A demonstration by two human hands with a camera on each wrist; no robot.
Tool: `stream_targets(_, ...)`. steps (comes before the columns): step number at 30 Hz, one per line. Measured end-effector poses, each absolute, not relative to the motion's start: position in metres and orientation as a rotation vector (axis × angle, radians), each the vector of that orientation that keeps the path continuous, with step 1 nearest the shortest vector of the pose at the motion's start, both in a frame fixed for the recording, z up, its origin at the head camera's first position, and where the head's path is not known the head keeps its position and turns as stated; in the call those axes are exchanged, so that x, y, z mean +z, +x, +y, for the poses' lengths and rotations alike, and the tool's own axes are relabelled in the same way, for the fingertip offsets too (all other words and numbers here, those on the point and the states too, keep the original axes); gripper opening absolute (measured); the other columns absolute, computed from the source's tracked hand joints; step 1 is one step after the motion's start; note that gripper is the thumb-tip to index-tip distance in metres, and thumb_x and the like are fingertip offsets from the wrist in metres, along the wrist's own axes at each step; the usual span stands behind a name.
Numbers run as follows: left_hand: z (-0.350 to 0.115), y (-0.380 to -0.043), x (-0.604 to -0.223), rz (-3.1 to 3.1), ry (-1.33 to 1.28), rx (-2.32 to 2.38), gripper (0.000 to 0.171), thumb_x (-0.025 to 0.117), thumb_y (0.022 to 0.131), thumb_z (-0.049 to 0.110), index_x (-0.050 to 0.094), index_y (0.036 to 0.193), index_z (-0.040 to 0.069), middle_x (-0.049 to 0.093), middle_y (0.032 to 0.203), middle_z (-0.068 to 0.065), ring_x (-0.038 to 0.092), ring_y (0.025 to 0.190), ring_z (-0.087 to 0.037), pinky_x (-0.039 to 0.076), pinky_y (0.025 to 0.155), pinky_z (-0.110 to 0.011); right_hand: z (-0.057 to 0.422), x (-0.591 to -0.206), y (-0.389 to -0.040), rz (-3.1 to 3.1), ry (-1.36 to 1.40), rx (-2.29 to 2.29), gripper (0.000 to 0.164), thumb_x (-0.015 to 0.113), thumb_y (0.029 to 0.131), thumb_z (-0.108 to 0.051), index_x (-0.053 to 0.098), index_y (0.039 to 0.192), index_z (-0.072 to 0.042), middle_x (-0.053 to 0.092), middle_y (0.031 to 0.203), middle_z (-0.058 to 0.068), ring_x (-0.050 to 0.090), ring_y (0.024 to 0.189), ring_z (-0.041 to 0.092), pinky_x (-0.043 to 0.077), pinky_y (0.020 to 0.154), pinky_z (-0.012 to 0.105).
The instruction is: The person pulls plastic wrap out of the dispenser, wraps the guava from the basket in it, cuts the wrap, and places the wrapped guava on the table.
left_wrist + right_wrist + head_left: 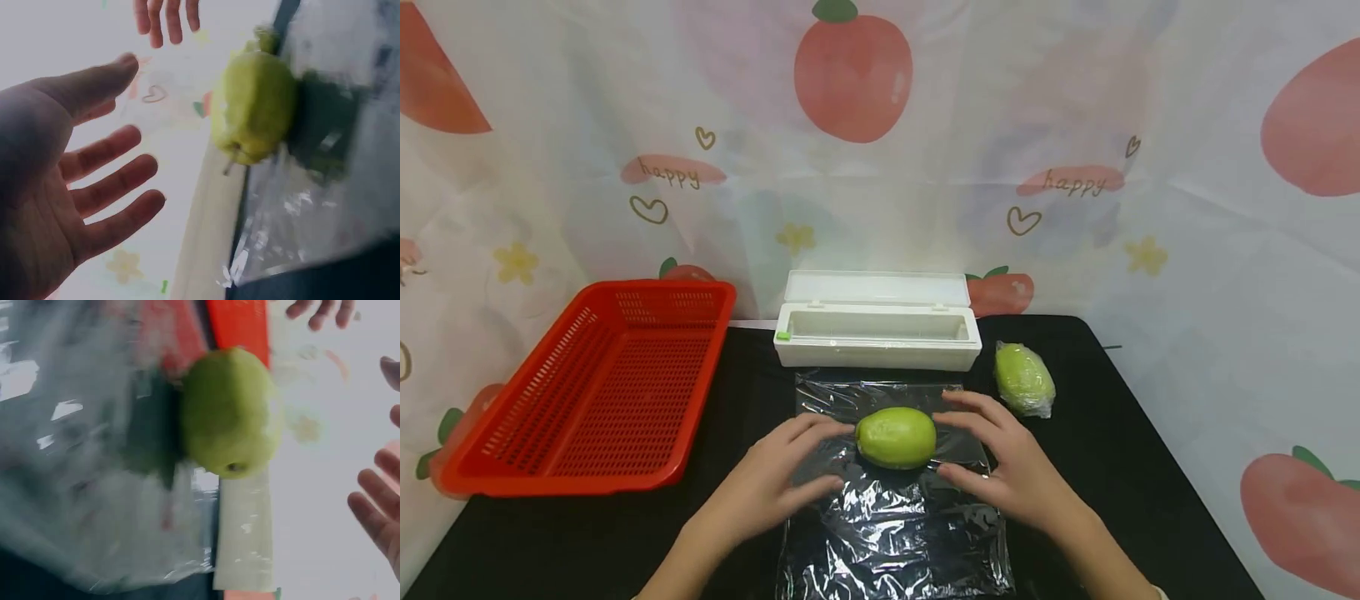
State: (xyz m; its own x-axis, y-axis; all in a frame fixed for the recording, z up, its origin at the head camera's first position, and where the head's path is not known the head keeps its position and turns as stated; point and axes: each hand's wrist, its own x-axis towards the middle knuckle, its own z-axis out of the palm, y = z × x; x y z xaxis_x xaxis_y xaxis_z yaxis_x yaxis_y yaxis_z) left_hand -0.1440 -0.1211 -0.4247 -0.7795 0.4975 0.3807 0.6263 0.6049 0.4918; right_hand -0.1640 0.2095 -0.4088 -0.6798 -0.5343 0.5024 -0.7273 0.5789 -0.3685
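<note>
A green pear [897, 437] lies on its side on a sheet of clear plastic film [895, 542] spread over the black table. My left hand [786, 475] is at the pear's left, fingers spread and slightly bent. On the other side is my right hand [1000, 454], its fingers likewise apart. In the left wrist view a short stem shows on the pear [253, 106], with a gap between it and the left hand [81, 162]. The right wrist view also shows space between the pear [230, 412] and the right hand [384, 494]. Neither hand holds anything.
A white cling film box [877, 357] with its lid raised stands behind the film. Right of it lies another green fruit [1024, 379] wrapped in clear film. A red plastic basket [561, 483] is at the left. A fruit-patterned cloth [880, 208] hangs behind the black table [1120, 500].
</note>
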Motion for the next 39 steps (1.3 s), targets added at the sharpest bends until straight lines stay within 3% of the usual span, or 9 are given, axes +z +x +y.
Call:
stream_targets(3, -0.131, -0.13, -0.434, -2.704, -1.085, -0.914, 0.061, 0.077, 0.085, 0.045, 0.052, 0.14, 0.036, 0.056, 0.133, 0.013, 0.057, 0.116, -0.006, 0.055, 0.093, -0.035, 0.219, -0.417, -0.152, -2.483, 1.145, 0.711, 0.061, 0.086, 0.077, -0.035, 0.06, 0.133, -0.029, 0.054, 0.138, -0.004, 0.053, 0.124, 0.015, 0.048, 0.097, 0.029)
stream_targets(6, -0.138, -0.121, -0.443, -2.834, -1.257, -0.907, 0.062, 0.073, 0.086, 0.05, 0.051, 0.142, 0.036, 0.056, 0.134, 0.01, 0.056, 0.113, -0.007, 0.055, 0.09, -0.031, 0.227, -0.428, -0.142, -2.537, 1.286, 0.6, 0.069, 0.085, 0.075, -0.045, 0.056, 0.137, -0.034, 0.053, 0.139, -0.005, 0.053, 0.121, 0.014, 0.053, 0.09, 0.034)
stream_targets(8, -0.142, -0.117, -0.45, -2.905, -1.361, -0.919, 0.061, 0.074, 0.087, 0.049, 0.051, 0.142, 0.035, 0.056, 0.135, 0.008, 0.055, 0.112, -0.008, 0.055, 0.089, -0.029, 0.233, -0.436, -0.137, -2.602, 1.378, 0.56, 0.073, 0.082, 0.075, -0.053, 0.053, 0.14, -0.036, 0.052, 0.142, -0.005, 0.053, 0.121, 0.015, 0.054, 0.088, 0.041)
stream_targets(13, -0.152, -0.114, -0.466, -2.986, -1.45, -0.837, 0.057, 0.079, 0.084, 0.04, 0.056, 0.137, 0.036, 0.056, 0.13, 0.009, 0.051, 0.106, -0.005, 0.053, 0.083, -0.025, 0.247, -0.461, -0.13, -2.735, 1.543, 0.554, 0.07, 0.072, 0.081, -0.061, 0.05, 0.143, -0.035, 0.051, 0.141, -0.004, 0.052, 0.117, 0.014, 0.055, 0.088, 0.039)
stream_targets(19, -0.159, -0.115, -0.478, -2.948, -1.483, -0.718, 0.042, 0.077, 0.083, 0.047, 0.065, 0.121, 0.035, 0.057, 0.12, 0.012, 0.048, 0.096, -0.002, 0.048, 0.076, -0.021, 0.251, -0.474, -0.122, -2.708, 1.605, 0.414, 0.06, 0.064, 0.088, -0.061, 0.054, 0.138, -0.029, 0.053, 0.141, 0.004, 0.055, 0.116, 0.018, 0.056, 0.087, 0.034)
stream_targets(23, -0.16, -0.111, -0.48, -2.911, -1.454, -0.73, 0.026, 0.076, 0.083, 0.051, 0.068, 0.104, 0.038, 0.057, 0.122, 0.012, 0.047, 0.097, -0.002, 0.047, 0.075, -0.021, 0.253, -0.473, -0.118, -2.782, 1.527, 0.376, 0.043, 0.061, 0.089, -0.062, 0.059, 0.124, -0.036, 0.053, 0.143, 0.004, 0.056, 0.122, 0.023, 0.055, 0.092, 0.042)
stream_targets(26, -0.159, -0.108, -0.48, -2.904, -1.433, -0.732, 0.017, 0.08, 0.083, 0.041, 0.068, 0.095, 0.04, 0.058, 0.123, 0.01, 0.048, 0.099, -0.004, 0.047, 0.075, -0.023, 0.255, -0.471, -0.117, -2.795, 1.516, 0.37, 0.025, 0.062, 0.09, -0.06, 0.062, 0.108, -0.043, 0.052, 0.144, 0.004, 0.054, 0.124, 0.026, 0.054, 0.092, 0.046)
stream_targets(31, -0.159, -0.107, -0.479, -2.927, -1.415, -0.734, 0.016, 0.077, 0.087, 0.028, 0.068, 0.09, 0.041, 0.058, 0.125, 0.011, 0.051, 0.102, -0.007, 0.05, 0.079, -0.027, 0.255, -0.474, -0.117, -2.648, 1.554, 0.389, 0.004, 0.073, 0.089, -0.042, 0.069, 0.091, -0.042, 0.057, 0.132, 0.0, 0.054, 0.107, 0.014, 0.052, 0.079, 0.029)
stream_targets(39, -0.164, -0.107, -0.471, -2.886, -1.321, -0.951, 0.007, 0.067, 0.096, 0.035, 0.066, 0.092, 0.039, 0.062, 0.121, 0.012, 0.055, 0.101, -0.002, 0.053, 0.08, -0.024, 0.255, -0.47, -0.119, -2.47, 1.484, 0.474, 0.029, 0.084, 0.071, -0.017, 0.065, 0.082, -0.035, 0.054, 0.098, -0.02, 0.041, 0.08, -0.005, 0.03, 0.068, 0.004)
